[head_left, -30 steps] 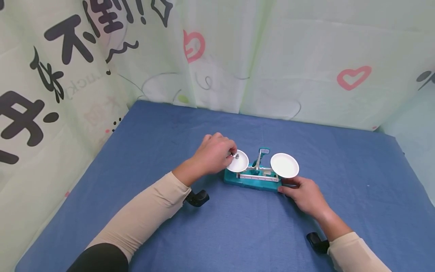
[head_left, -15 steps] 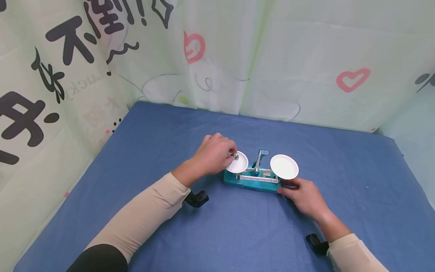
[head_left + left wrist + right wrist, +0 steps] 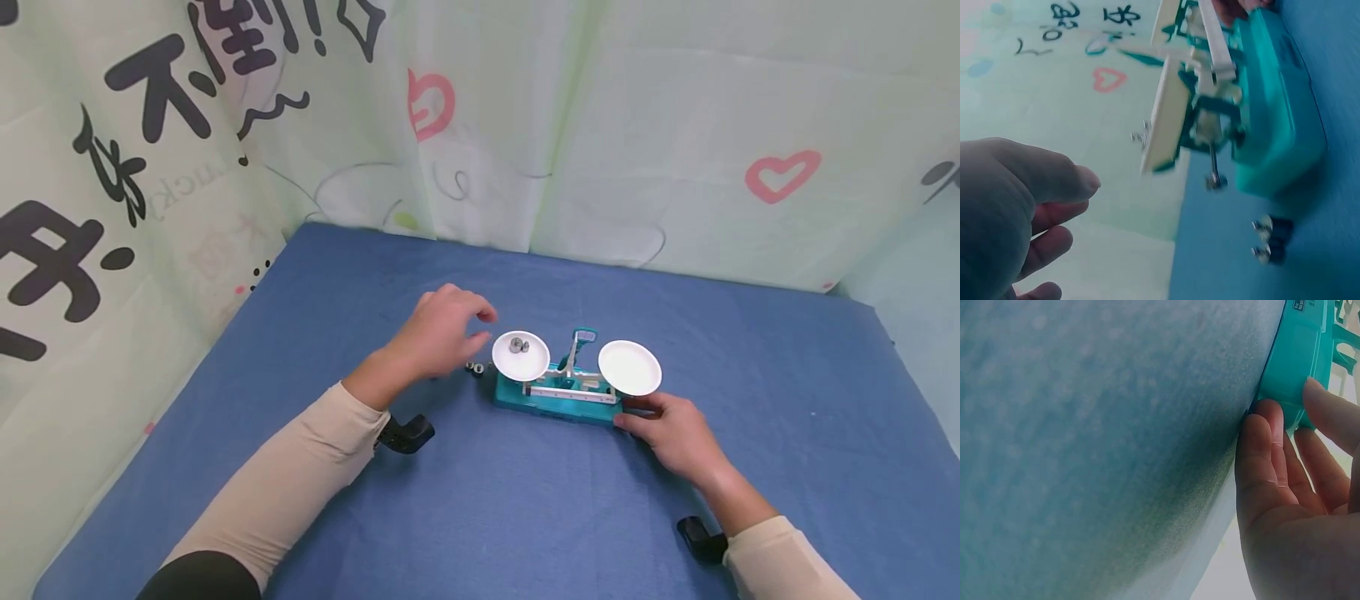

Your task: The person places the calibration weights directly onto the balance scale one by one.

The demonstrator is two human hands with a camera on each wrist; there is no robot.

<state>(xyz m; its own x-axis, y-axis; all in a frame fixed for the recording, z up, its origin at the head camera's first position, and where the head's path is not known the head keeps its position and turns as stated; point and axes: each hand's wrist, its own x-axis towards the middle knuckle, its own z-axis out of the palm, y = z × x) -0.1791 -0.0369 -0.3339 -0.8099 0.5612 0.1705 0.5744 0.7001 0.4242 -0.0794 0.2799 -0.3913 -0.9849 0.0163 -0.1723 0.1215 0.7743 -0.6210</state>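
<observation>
A teal balance scale (image 3: 555, 405) with two white pans stands on the blue cloth. On its left pan (image 3: 517, 365) sit two small metal weights (image 3: 516, 344); the right pan (image 3: 630, 367) is bare. Just left of the left pan, my left hand (image 3: 435, 335) hovers with nothing in it, thumb and fingers apart. Below that hand, two more small weights (image 3: 1270, 240) stand on the cloth beside the base. My right hand (image 3: 673, 433) grips the right end of the base, its thumb (image 3: 1329, 409) on one side and fingers round the end.
A blue cloth (image 3: 525, 517) covers the table all around the scale. Behind and to the left hangs a pale curtain (image 3: 645, 108) with printed lettering and hearts. Each wrist carries a black camera mount, such as the one (image 3: 407, 434) under the left wrist.
My left hand has let go of a weight on the left pan and drawn back to the left, bringing the weights on the cloth into view. The right hand stays on the base.
</observation>
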